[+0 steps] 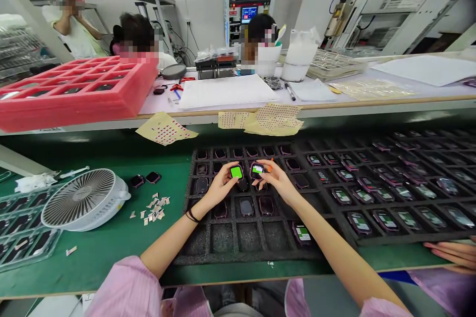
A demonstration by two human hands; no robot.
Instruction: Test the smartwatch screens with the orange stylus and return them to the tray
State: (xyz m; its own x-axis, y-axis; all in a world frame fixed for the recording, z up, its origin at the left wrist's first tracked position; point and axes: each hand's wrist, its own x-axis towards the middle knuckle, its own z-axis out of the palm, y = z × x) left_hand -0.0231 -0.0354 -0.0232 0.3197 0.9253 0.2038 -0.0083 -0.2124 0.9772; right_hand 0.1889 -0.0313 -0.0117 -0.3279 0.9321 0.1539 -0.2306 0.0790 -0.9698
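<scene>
My left hand (222, 184) holds a dark smartwatch body (236, 172) by its edges, with a bright green film on its screen. My right hand (277, 182) grips a second watch body (257, 170), which has a green-and-white label on its screen. A small orange tab (271, 162) shows by my right fingers. Both hands hover close together above a black foam tray (253, 237), whose square pockets hold several dark watch bodies. Some pockets in its lower rows look bare.
A wider black tray (372, 237) of labelled watches lies to the right, with a co-worker's hand (449, 252) at its edge. On the green mat (111, 242) sit a white fan (84, 199), paper scraps (154, 209) and two loose watches (145, 178). A red foam tray (74, 91) occupies the shelf behind.
</scene>
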